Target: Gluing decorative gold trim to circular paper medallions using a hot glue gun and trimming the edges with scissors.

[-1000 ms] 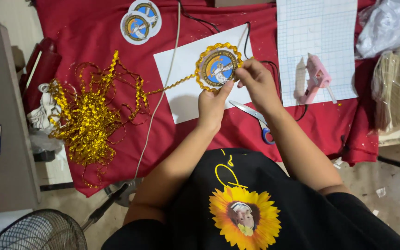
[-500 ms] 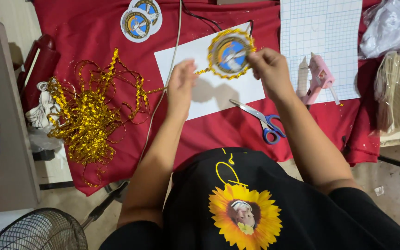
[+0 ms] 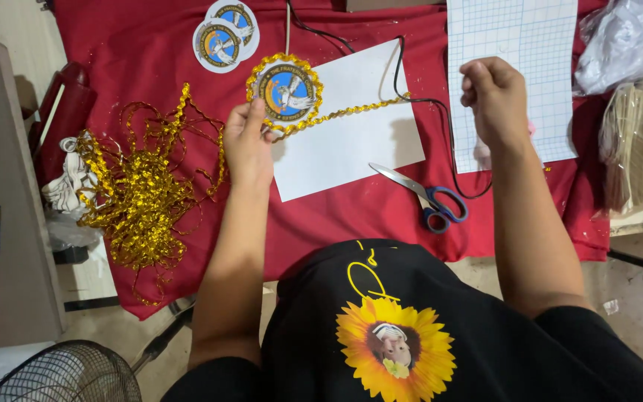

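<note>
With the left hand (image 3: 249, 141) pinching the round badge (image 3: 286, 91), keep the gold trim (image 3: 351, 112) taut toward the fisted right hand (image 3: 494, 97), which seemingly grips its end

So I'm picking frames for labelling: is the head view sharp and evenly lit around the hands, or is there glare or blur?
Head view: sharp on the left hand and the round badge it holds; the right hand is crisp too, with no motion blur. Light is soft and even, with faint shadows on the white paper. Mild sheen on the gold trim and the plastic bags; the frame edges bend slightly.
</note>
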